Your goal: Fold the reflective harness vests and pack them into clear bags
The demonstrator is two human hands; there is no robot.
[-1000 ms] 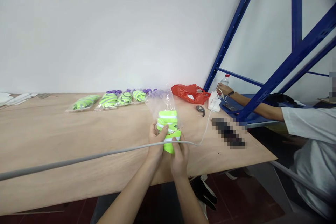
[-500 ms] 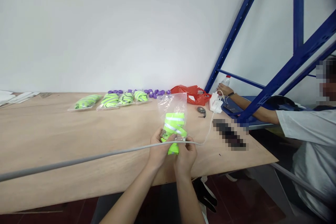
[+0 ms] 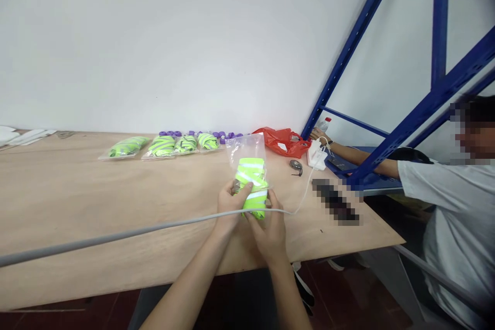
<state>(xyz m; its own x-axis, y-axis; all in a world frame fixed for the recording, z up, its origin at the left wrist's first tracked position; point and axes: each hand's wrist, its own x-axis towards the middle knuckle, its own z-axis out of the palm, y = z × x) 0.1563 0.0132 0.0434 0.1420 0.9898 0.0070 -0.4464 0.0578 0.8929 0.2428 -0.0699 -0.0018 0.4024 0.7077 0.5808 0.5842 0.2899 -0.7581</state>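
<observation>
A clear plastic bag [image 3: 242, 148] stands over the table with a folded fluorescent yellow-green reflective strap [image 3: 251, 169] partly inside it. The strap has silvery stripes, and its lower end sticks out of the bag. My left hand [image 3: 230, 203] is closed on the bag's left edge, thumb across the front of the strap. Around the lower part of the strap, my right hand [image 3: 273, 227] grips from the right and below. A grey-white cable [image 3: 181, 220] runs across in front of both hands and the strap's lower end.
Several bagged yellow-green straps [image 3: 161, 146] lie along the back of the wooden table [image 3: 96, 196]. Purple rolls [image 3: 170, 133], a red plastic bag [image 3: 282, 142], a tape measure [image 3: 296, 165] and a white power strip [image 3: 317, 155] sit near the wall. At right, a co-worker [image 3: 433, 175] reaches past blue shelving [image 3: 410, 118].
My left thumb has moved up onto the strap's front. My right hand has turned and shifted lower around the strap's end. More of the strap's lower part shows flat.
</observation>
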